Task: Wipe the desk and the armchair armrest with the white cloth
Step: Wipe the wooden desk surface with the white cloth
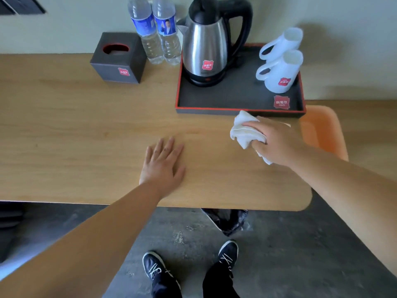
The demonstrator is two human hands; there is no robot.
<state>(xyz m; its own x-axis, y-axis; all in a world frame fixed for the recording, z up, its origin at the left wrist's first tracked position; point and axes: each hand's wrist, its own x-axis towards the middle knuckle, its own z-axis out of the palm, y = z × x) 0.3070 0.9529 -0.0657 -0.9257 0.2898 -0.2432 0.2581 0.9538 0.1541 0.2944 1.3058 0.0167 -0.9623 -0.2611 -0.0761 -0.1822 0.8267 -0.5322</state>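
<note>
The wooden desk (71,134) runs across the head view. My right hand (277,140) presses a crumpled white cloth (243,131) onto the desk's right part, just in front of the black tray. My left hand (162,163) lies flat on the desk near its front edge, fingers spread, holding nothing. An orange surface (322,132), possibly part of the armchair, shows beyond the desk's right end.
A black tray with a red rim (232,100) carries a steel kettle (206,46) and two white mugs (279,61). Two water bottles (158,33) and a dark tissue box (118,59) stand at the back. A bin with a black bag (227,220) sits under the desk by my shoes.
</note>
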